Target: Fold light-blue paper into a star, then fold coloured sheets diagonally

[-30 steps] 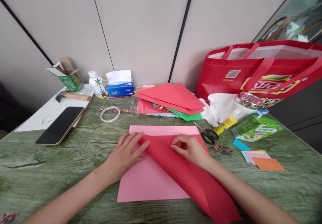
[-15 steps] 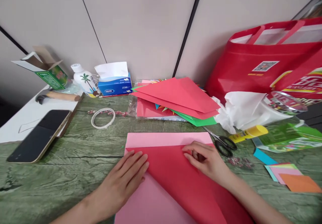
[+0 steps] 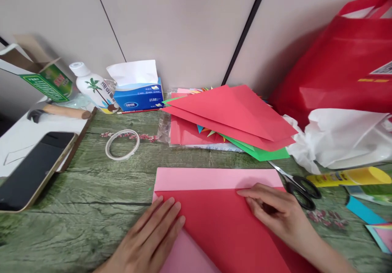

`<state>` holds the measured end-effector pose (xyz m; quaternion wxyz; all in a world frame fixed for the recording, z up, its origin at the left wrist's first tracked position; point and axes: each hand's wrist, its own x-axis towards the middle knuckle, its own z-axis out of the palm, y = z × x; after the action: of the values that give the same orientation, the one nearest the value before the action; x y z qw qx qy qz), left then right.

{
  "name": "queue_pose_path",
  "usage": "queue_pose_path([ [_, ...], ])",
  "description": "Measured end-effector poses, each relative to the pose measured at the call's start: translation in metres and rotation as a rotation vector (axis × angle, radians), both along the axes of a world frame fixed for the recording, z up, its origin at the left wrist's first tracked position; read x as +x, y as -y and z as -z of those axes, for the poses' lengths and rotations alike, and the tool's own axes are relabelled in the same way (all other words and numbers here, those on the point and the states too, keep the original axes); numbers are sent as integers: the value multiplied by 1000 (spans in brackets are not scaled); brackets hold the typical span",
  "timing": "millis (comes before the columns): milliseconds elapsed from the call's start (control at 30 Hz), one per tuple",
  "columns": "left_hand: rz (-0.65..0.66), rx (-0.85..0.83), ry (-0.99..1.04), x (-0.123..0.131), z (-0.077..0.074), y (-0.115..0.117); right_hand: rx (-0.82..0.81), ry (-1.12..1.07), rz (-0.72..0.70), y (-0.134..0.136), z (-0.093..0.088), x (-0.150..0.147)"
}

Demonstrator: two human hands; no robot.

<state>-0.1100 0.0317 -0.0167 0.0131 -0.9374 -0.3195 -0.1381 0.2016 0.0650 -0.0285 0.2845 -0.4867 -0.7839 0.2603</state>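
Observation:
A large red sheet (image 3: 220, 224), folded on a slant, lies over a stack of pink paper (image 3: 214, 179) at the bottom centre. My left hand (image 3: 150, 236) rests flat on the left corner of the red sheet, fingers stretched out. At the upper right edge of the red sheet, my right hand (image 3: 275, 211) has its thumb and index finger pressed together on the paper; whether anything is pinched between them cannot be made out. Beyond the stack lie folded red sheets (image 3: 229, 113) with green paper (image 3: 266, 154) under them.
Black scissors (image 3: 300, 187) and a yellow glue stick (image 3: 349, 177) lie to the right. A tape ring (image 3: 122, 144), phone (image 3: 36, 166), hammer (image 3: 64, 110), bottle (image 3: 93, 87) and tissue box (image 3: 137, 89) stand or lie left. A red bag (image 3: 343, 64) is behind right.
The view has moved closer and shifted, so the bag and glue stick sit farther right. Both hands keep nearly the same places on the red sheet.

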Motion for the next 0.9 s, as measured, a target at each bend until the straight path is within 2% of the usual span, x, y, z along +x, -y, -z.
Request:
queue_pose_path([
  [167,-12,11,1,1,4,0,3,16,17,0,1,2],
  [400,-18,-11,-57,2,1,2,5,41,51,3,7,6],
  [600,-169,-41,-72,0,5,9,5,43,60,2,7,6],
  [900,-112,-29,-55,-3,9,7,27,9,116,0,2,0],
])
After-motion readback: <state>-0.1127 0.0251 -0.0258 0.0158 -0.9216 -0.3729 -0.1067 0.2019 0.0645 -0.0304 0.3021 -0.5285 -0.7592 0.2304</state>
